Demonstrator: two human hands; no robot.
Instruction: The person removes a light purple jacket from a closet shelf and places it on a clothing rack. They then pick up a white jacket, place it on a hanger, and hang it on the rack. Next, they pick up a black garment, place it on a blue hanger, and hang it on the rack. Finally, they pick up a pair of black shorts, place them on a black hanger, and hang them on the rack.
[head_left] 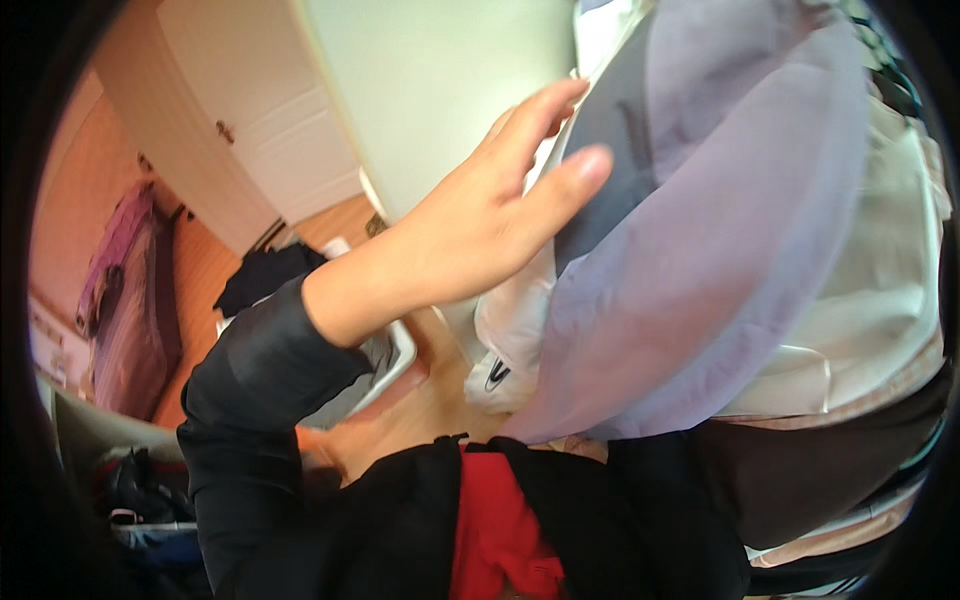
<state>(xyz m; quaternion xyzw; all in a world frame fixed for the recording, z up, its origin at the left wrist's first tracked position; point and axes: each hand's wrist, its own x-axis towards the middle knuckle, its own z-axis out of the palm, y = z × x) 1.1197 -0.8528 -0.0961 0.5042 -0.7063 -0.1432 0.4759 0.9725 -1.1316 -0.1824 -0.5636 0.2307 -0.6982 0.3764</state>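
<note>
My left hand (470, 225) reaches up from a black sleeve (270, 350), its thumb apart from its fingers. The fingertips are at the edge of a white garment, beside a grey-blue piece of cloth (610, 150); I cannot tell whether they touch it. To the right of the hand, a thin lavender garment (700, 270) hangs in a wide, slanting sweep, partly blurred. A white garment (515, 330) with a small dark mark shows below and behind it. My right hand is not visible; the lavender cloth covers much of that side.
A white bag-like item (870, 290) and stacked clothes (850, 480) fill the right side. Behind my left arm, a white basket (400, 355) stands on the wooden floor with dark clothing (270, 275) nearby. A white door (250, 100) and a draped bed-like shape (135, 320) are at the left.
</note>
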